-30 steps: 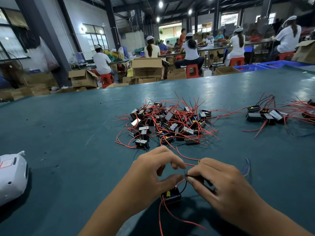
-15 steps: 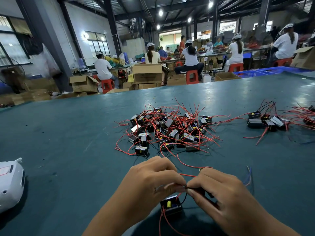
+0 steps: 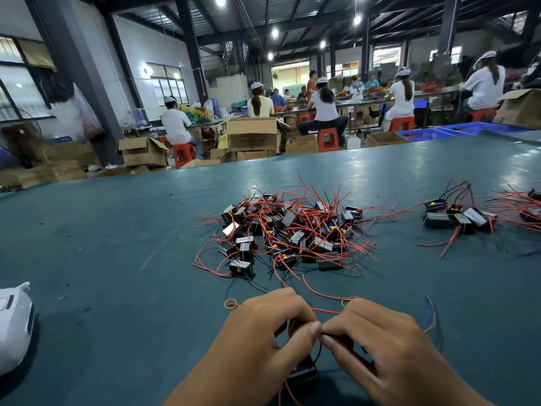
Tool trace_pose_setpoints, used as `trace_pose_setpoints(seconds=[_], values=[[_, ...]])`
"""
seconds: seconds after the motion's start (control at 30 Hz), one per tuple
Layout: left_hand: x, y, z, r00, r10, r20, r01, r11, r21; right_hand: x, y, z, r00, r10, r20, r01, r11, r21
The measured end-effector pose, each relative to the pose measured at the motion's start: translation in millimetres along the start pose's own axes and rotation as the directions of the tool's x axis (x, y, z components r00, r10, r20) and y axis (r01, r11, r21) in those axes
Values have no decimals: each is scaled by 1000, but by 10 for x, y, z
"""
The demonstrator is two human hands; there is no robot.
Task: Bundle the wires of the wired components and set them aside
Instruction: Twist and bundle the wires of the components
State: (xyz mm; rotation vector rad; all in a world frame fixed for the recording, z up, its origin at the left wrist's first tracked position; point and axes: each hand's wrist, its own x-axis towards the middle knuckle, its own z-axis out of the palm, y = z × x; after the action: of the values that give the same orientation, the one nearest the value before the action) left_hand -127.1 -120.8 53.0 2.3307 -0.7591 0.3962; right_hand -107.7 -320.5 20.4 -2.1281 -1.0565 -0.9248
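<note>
At our nine o'clock, on the teal table [image 3: 123,259], we see a white plastic-wrapped object [image 3: 13,326] cut off by the frame edge. Near the middle lies a loose rubber band [image 3: 231,303]. Beyond the table's far edge, toward twelve o'clock, open cardboard boxes [image 3: 251,136] sit on the floor, with workers in white caps [image 3: 325,104] seated on red stools [image 3: 328,139] — their backs to us. At two o'clock we see blue crates [image 3: 421,133].

component pile [image 3: 288,232] mid-table [image 3: 117,230], smaller cluster [image 3: 459,215] to its right.
</note>
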Motion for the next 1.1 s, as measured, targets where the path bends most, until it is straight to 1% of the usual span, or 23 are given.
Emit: trace_pose_setpoints(seconds=[0.07, 0.17, 0.23, 0.3, 0.37, 0.4, 0.43, 0.5, 0.57, 0.63, 0.67, 0.73, 0.83, 0.97, 1.1], values=[[2, 13, 0, 994, -98, 45, 102, 990, -100, -4, -3, 7, 1000, 0, 6, 0, 1000, 2], [19, 48, -10, 970, -213, 114, 236, 937, -258, -7, -5, 9, 1000, -7, 16, 7, 1000, 12], [31, 71, -5, 951, -273, 144, 306, 899, -312, -6, -3, 10, 1000, -24, 20, 24, 1000, -1], [50, 100, 21, 915, -357, 187, 403, 832, -381, -6, -4, 15, 999, -46, 23, 47, 998, -30], [67, 131, 51, 865, -444, 234, 500, 718, -484, -4, -7, 18, 998, -58, 27, 59, 997, -48], [69, 138, 59, 860, -452, 235, 506, 700, -505, -1, -7, 17, 998, -51, 26, 53, 998, -40], [57, 125, 65, 879, -431, 203, 472, 732, -492, 1, -4, 13, 999, -37, 24, 37, 999, -22], [21, 70, 59, 941, -322, 99, 335, 862, -381, 5, 2, 2, 1000, 8, 30, -9, 1000, 27], [8, 32, 15, 985, -169, 29, 171, 954, -247, 2, 2, -7, 997, 70, 44, -73, 995, 71], [5, -6, -30, 1000, 29, -11, -29, 998, -64, 2, -2, -12, 991, 120, 59, -125, 988, 88], [7, -19, -44, 995, 98, -4, -98, 995, 23, 0, -4, -13, 989, 135, 63, -140, 986, 91], [-2, -60, -61, 987, 161, 6, -161, 980, 115, -5, -4, -13, 986, 151, 70, -157, 982, 101], [-4, -78, -97, 976, 218, -6, -215, 966, 142, -10, -9, -26, 984, 158, 88, -168, 977, 131], [22, -87, -107, 950, 312, -16, -298, 921, 253, -8, -20, -30, 983, 155, 103, -169, 974, 151], [29, -84, -130, 943, 331, 23, -324, 905, 277, -6, -25, -35, 981, 150, 123, -170, 972, 165]])
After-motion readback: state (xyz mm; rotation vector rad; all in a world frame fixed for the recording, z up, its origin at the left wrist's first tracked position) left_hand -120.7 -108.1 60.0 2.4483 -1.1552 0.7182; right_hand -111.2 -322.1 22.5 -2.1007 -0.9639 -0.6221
